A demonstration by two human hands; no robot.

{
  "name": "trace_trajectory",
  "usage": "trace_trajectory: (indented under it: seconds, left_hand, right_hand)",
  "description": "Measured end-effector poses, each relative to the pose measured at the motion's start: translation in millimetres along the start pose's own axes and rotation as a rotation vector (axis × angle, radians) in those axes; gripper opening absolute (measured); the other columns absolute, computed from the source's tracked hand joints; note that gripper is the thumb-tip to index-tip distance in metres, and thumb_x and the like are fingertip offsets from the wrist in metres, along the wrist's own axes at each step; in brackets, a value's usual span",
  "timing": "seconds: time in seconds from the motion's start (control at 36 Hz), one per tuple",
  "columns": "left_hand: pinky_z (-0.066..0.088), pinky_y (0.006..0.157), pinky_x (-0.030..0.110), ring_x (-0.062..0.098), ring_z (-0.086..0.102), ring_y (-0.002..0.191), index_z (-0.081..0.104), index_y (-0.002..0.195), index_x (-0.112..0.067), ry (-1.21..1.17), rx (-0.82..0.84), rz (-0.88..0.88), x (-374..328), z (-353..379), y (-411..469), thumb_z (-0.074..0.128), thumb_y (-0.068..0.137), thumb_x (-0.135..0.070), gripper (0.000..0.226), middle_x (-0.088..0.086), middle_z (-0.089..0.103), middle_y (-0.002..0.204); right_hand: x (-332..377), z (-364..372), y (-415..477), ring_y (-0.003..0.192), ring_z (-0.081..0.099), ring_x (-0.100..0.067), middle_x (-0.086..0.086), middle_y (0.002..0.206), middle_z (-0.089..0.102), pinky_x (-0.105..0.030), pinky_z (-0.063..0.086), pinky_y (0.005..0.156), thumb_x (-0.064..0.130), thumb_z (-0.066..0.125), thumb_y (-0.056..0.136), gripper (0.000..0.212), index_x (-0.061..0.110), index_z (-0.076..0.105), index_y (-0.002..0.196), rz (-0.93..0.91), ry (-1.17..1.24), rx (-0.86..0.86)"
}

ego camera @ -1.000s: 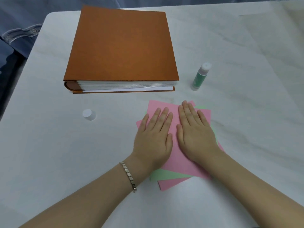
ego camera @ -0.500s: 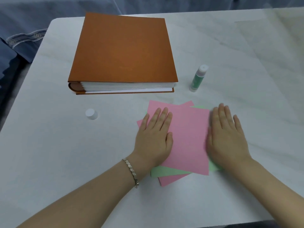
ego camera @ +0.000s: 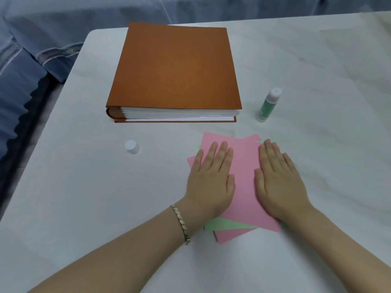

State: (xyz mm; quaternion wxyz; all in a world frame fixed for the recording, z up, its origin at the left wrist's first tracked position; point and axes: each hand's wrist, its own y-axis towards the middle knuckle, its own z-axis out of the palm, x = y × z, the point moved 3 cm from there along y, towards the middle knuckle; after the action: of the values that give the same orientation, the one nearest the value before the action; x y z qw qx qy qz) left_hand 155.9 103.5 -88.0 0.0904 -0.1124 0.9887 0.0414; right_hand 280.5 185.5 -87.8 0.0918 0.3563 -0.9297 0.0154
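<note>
A small stack of paper sheets lies on the white table [ego camera: 105,197] in front of me. The top pink sheet [ego camera: 244,178] covers a green sheet [ego camera: 224,225], and another pink sheet [ego camera: 230,236] pokes out underneath. My left hand [ego camera: 210,182] presses flat on the left part of the top sheet, fingers straight. My right hand [ego camera: 279,182] lies flat on its right part, fingers straight too. A strip of pink shows between the two hands.
A thick closed album with an orange cover [ego camera: 175,68] lies behind the papers. A green glue stick [ego camera: 267,105] without its cap stands to the album's right. Its white cap [ego camera: 132,146] sits left of the papers. Blue fabric [ego camera: 31,60] lies beyond the table's left edge.
My right hand slid right across the top pink sheet, off past its edge, then came back onto the sheet's right part. My left hand stayed pressed in place.
</note>
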Motion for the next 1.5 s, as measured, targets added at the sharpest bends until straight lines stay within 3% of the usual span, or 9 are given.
trace_trajectory:
  seconds: [0.11,0.22,0.39,0.75,0.97,1.11,1.25,1.39,1.5]
  left_hand:
    - [-0.007,0.113,0.036,0.020,0.017,0.143,0.025,0.147,-0.010,-0.046,0.173,0.190,-21.2,0.1,10.6,0.007,0.087,-0.035,0.067,0.004,0.021,0.155]
    - [0.015,0.111,0.038,0.020,0.036,0.136,0.044,0.138,-0.006,-0.072,0.155,0.207,-31.0,3.9,18.3,0.020,0.090,-0.029,0.059,0.007,0.042,0.145]
    - [0.006,0.111,0.035,0.023,0.034,0.137,0.040,0.140,-0.005,-0.052,0.134,0.126,-7.4,0.2,20.7,0.023,0.086,-0.030,0.062,0.010,0.038,0.147]
    - [-0.015,0.113,0.031,0.007,-0.014,0.143,-0.006,0.150,-0.021,0.061,0.177,-0.020,47.5,-15.6,14.6,0.000,0.088,-0.038,0.065,-0.008,-0.011,0.157]
    - [0.018,0.108,0.045,0.026,0.041,0.132,0.047,0.137,-0.009,0.128,0.075,0.209,40.5,-17.6,18.6,0.025,0.091,-0.028,0.054,0.009,0.043,0.144]
    - [-0.009,0.112,0.029,0.013,0.001,0.145,0.006,0.150,-0.016,0.100,0.197,0.129,32.2,-15.1,17.8,-0.012,0.079,-0.041,0.078,-0.003,0.004,0.158]
    - [0.016,0.108,0.039,0.026,0.042,0.132,0.048,0.135,-0.006,0.024,0.078,0.075,27.0,-11.9,15.1,0.022,0.089,-0.028,0.057,0.009,0.045,0.142]
    - [-0.012,0.111,0.034,0.016,-0.003,0.145,0.009,0.150,-0.016,0.020,0.130,0.003,21.1,-7.8,12.4,-0.010,0.078,-0.039,0.078,-0.003,0.003,0.158]
    - [-0.014,0.111,0.035,0.016,-0.004,0.145,0.010,0.150,-0.018,0.003,0.109,-0.049,17.4,-7.1,11.4,-0.010,0.079,-0.040,0.077,-0.005,0.004,0.157]
  right_hand:
    - [-2.6,4.1,0.4,0.134,0.035,-0.035,-0.022,0.145,0.034,-0.031,0.006,0.109,0.028,0.018,0.088,0.062,-0.007,0.035,0.137,0.003,-0.016,-0.005]
    - [-1.8,4.0,-0.1,0.123,0.047,-0.040,-0.027,0.135,0.046,-0.037,0.017,0.104,0.020,0.027,0.087,0.055,-0.011,0.044,0.130,-0.019,-0.052,-0.084]
    - [-1.5,4.1,-0.9,0.124,0.047,-0.041,-0.027,0.136,0.045,-0.038,0.016,0.104,0.022,0.027,0.087,0.056,-0.010,0.044,0.130,-0.018,-0.062,-0.092]
    - [0.7,2.8,-1.1,0.125,0.046,-0.038,-0.024,0.137,0.046,-0.039,0.015,0.105,0.023,0.027,0.087,0.057,-0.008,0.045,0.131,0.016,-0.084,-0.068]
    - [29.6,3.7,12.7,0.121,0.053,-0.030,-0.018,0.132,0.054,-0.039,0.022,0.103,0.027,0.031,0.086,0.055,-0.003,0.053,0.126,-0.231,-0.129,-0.038]
    - [40.0,5.8,20.1,0.123,0.051,-0.030,-0.019,0.134,0.051,-0.037,0.022,0.104,0.027,0.032,0.086,0.056,-0.005,0.049,0.129,-0.267,-0.094,-0.031]
    - [43.3,8.2,-3.6,0.129,0.044,-0.032,-0.020,0.138,0.046,-0.040,0.023,0.106,0.029,0.015,0.097,0.057,-0.004,0.046,0.131,-0.364,-0.081,0.025]
    - [42.0,2.5,-37.0,0.136,0.033,-0.027,-0.016,0.146,0.035,-0.038,0.019,0.109,0.032,0.007,0.098,0.061,-0.001,0.037,0.139,-0.441,-0.076,0.103]
    - [37.6,-1.5,-56.4,0.139,0.027,-0.024,-0.014,0.149,0.029,-0.037,0.019,0.111,0.032,0.010,0.099,0.057,0.001,0.031,0.142,-0.498,-0.093,0.144]
